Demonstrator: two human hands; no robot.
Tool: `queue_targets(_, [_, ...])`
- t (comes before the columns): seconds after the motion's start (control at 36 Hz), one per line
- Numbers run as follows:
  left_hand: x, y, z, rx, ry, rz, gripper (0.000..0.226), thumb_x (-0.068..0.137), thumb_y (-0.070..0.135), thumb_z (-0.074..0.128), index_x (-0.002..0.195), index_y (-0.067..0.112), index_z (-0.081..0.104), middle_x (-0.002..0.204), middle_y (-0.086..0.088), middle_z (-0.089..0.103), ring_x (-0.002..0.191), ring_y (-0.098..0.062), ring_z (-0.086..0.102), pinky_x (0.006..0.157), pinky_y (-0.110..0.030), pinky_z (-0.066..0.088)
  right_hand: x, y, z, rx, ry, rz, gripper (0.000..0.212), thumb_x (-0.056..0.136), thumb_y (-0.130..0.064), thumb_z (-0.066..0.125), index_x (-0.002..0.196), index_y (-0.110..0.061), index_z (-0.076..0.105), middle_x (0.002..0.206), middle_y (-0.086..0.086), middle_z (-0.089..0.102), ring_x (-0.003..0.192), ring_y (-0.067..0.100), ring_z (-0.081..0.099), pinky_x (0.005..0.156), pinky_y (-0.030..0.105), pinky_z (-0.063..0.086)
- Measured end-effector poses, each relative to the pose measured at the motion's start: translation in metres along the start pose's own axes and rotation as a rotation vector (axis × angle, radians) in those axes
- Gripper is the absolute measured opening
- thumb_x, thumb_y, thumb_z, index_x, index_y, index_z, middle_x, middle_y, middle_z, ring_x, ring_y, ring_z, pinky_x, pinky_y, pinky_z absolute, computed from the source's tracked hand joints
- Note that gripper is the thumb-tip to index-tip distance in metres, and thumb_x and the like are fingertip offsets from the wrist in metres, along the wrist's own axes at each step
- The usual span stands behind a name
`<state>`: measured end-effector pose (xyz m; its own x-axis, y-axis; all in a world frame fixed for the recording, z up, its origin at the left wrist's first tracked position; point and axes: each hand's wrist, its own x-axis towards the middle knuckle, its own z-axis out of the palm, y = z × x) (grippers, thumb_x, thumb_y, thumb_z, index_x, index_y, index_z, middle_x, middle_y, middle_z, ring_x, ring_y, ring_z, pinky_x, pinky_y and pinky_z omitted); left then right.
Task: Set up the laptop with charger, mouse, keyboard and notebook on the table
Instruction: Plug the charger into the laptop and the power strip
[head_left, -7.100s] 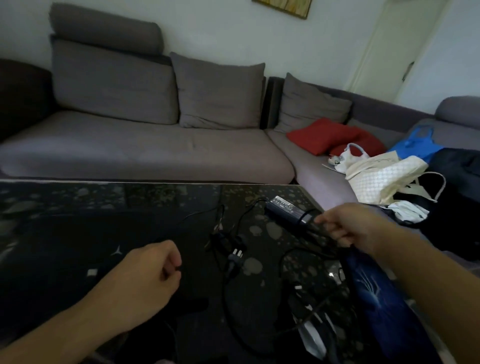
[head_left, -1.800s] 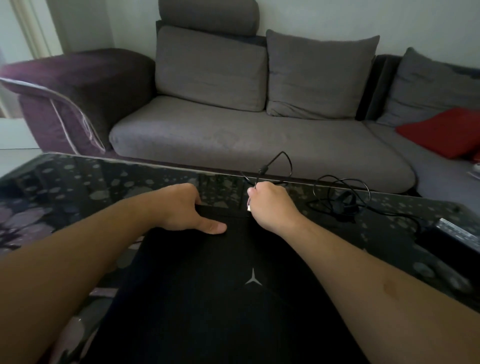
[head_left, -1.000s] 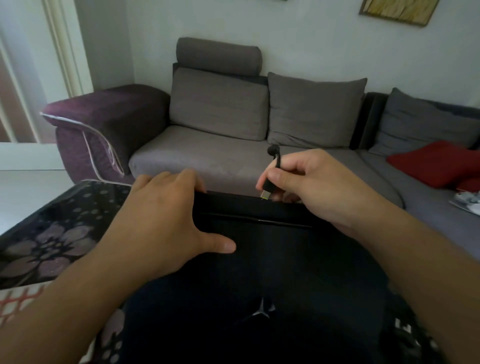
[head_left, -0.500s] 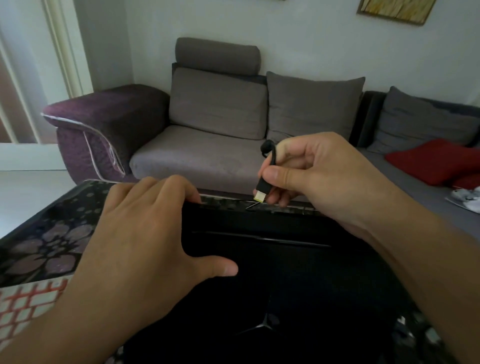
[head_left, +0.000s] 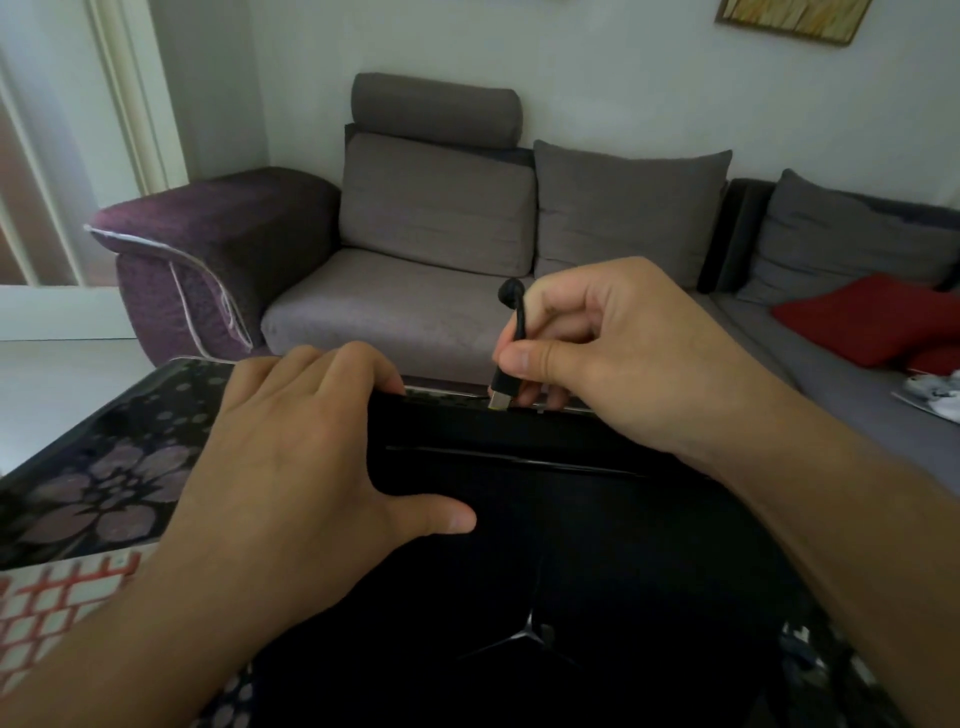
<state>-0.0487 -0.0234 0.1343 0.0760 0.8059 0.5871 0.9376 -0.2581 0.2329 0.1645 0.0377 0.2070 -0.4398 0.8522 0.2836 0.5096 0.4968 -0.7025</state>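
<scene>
A: What's different about the black charger plug with its yellow-tipped metal end compared with half a second ago?

B: It has come down. It was held a little above the far edge of the closed black laptop; now its tip sits right at that back edge, just below the right hand that pinches it between thumb and curled fingers.

A: So what does that mean for the setup?

B: I'd judge the charger is about to be seated in a rear port. I can't see the port itself, so whether the tip is already in is not clear.

A: Which way does the plug point?

B: Its long axis runs nearly upright, tip down toward the laptop's rear edge, leaning slightly to the left at the bottom. The thin black cable rises out of the top, past the fingers, and curls over.

A: And the other hand?

B: The left hand lies on the lid to the left of the plug, fingers bent over the far edge, thumb stretched flat, bracing the laptop much as before.

A: Anything around them?

B: The dark floral-patterned glass desk shows beyond the left hand, with a red-and-white checked cloth nearer the wrist. The grey fabric sofa stands past both hands.
</scene>
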Motion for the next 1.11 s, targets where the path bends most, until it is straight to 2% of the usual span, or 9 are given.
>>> queue_targets(0.11, [0.000, 0.000, 0.001, 0.008, -0.005, -0.004, 0.082, 0.044, 0.091, 0.068, 0.100, 0.035, 0.051, 0.088, 0.023, 0.044, 0.085, -0.002, 0.035, 0.088, -0.029, 0.029, 0.000, 0.000, -0.003, -0.023, -0.033, -0.008, 0.005, 0.092, -0.016, 0.077, 0.088, -0.017, 0.078, 0.076, -0.002, 0.080, 0.073, 0.009, 0.077, 0.073, 0.024, 0.061])
queue_targets(0.42, [0.003, -0.001, 0.002, 0.001, -0.012, -0.017, 0.080, 0.043, 0.090, 0.069, 0.099, 0.038, 0.046, 0.085, 0.029, 0.035, 0.082, 0.003, 0.024, 0.087, -0.033, 0.033, 0.009, -0.005, 0.002, -0.152, -0.081, -0.012, 0.011, 0.090, -0.022, 0.081, 0.079, -0.023, 0.078, 0.078, -0.002, 0.079, 0.076, 0.011, 0.076, 0.083, 0.039, 0.064])
queue_targets(0.58, [0.003, 0.001, 0.000, 0.007, -0.036, -0.041, 0.080, 0.044, 0.090, 0.070, 0.100, 0.038, 0.047, 0.088, 0.023, 0.043, 0.081, 0.004, 0.021, 0.086, -0.033, 0.033, 0.008, -0.006, 0.006, -0.168, -0.069, 0.002, 0.011, 0.089, -0.024, 0.081, 0.079, -0.023, 0.078, 0.081, -0.004, 0.078, 0.077, 0.007, 0.074, 0.079, 0.026, 0.060])
queue_targets(0.72, [0.004, 0.001, -0.001, 0.006, -0.042, -0.056, 0.079, 0.043, 0.086, 0.074, 0.099, 0.034, 0.054, 0.087, 0.024, 0.041, 0.080, 0.004, 0.018, 0.083, -0.031, 0.029, 0.010, 0.001, 0.000, -0.097, -0.153, 0.010, 0.004, 0.094, -0.026, 0.077, 0.091, -0.026, 0.080, 0.088, -0.008, 0.080, 0.086, 0.003, 0.075, 0.087, 0.024, 0.057])
queue_targets(0.78, [0.007, -0.001, 0.002, 0.018, -0.048, -0.051, 0.079, 0.045, 0.086, 0.073, 0.100, 0.033, 0.056, 0.089, 0.021, 0.044, 0.081, 0.004, 0.018, 0.083, -0.033, 0.032, 0.012, 0.011, -0.003, -0.027, -0.224, 0.027, 0.018, 0.097, -0.023, 0.074, 0.111, -0.031, 0.080, 0.100, -0.011, 0.080, 0.099, 0.000, 0.074, 0.099, 0.027, 0.053])
queue_targets(0.86, [0.014, -0.005, 0.008, 0.014, -0.080, -0.038, 0.078, 0.047, 0.086, 0.071, 0.102, 0.033, 0.057, 0.091, 0.020, 0.046, 0.083, 0.000, 0.025, 0.084, -0.032, 0.032, 0.018, 0.029, -0.008, 0.018, -0.298, 0.048, 0.047, 0.102, -0.024, 0.066, 0.144, -0.044, 0.059, 0.124, -0.013, 0.075, 0.122, -0.001, 0.064, 0.119, 0.033, 0.039])
queue_targets(0.94, [0.030, -0.010, 0.017, 0.006, -0.199, -0.071, 0.075, 0.052, 0.085, 0.073, 0.107, 0.041, 0.049, 0.099, 0.022, 0.047, 0.090, -0.002, 0.032, 0.086, -0.028, 0.030, 0.031, 0.047, -0.007, -0.137, -0.380, 0.075, 0.066, 0.104, -0.032, 0.062, 0.154, -0.063, 0.030, 0.129, -0.026, 0.065, 0.130, -0.007, 0.051, 0.111, 0.024, 0.032])
queue_targets(1.03, [0.049, -0.024, 0.038, 0.009, -0.324, -0.107, 0.078, 0.053, 0.089, 0.071, 0.111, 0.044, 0.046, 0.107, 0.019, 0.054, 0.099, -0.006, 0.042, 0.094, -0.030, 0.038, 0.047, 0.066, 0.000, -0.191, -0.395, 0.159, 0.063, 0.107, -0.043, 0.054, 0.153, -0.068, 0.020, 0.136, -0.029, 0.056, 0.125, -0.007, 0.051, 0.110, 0.024, 0.035])
queue_targets(1.11, [0.064, -0.036, 0.060, -0.012, -0.428, -0.146, 0.080, 0.053, 0.089, 0.072, 0.113, 0.043, 0.047, 0.111, 0.015, 0.057, 0.105, -0.011, 0.048, 0.095, -0.035, 0.046, 0.066, 0.095, 0.014, -0.214, -0.337, 0.186, 0.051, 0.110, -0.051, 0.037, 0.157, -0.061, 0.022, 0.171, -0.017, 0.024, 0.155, 0.010, 0.026, 0.129, 0.039, 0.018])
